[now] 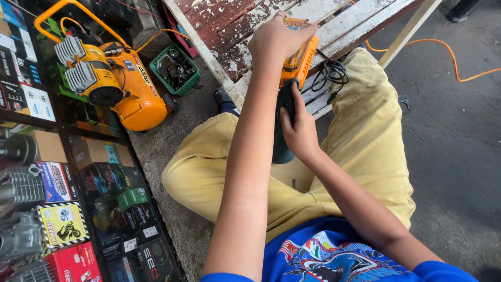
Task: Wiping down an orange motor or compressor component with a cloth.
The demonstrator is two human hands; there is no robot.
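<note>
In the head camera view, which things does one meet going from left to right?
Boxed goods behind glass → orange air compressor → green basket of parts → left hand on orange power tool → orange cable.

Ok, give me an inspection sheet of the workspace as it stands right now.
Surface: weathered wooden bench, paint peeling, slats gapped.
Job's things: orange power tool lying on the bench edge, dark handle toward the lap.
Clutter: green basket of small metal parts on the floor.
Grippers: left hand pressed on top of the tool; right hand wrapped round its dark handle, fingers closed.
Cables: black cord bundled beside the tool; orange hose trailing across the floor.
Surroundings: orange air compressor at left, glass display case of boxed goods, concrete floor.
</note>
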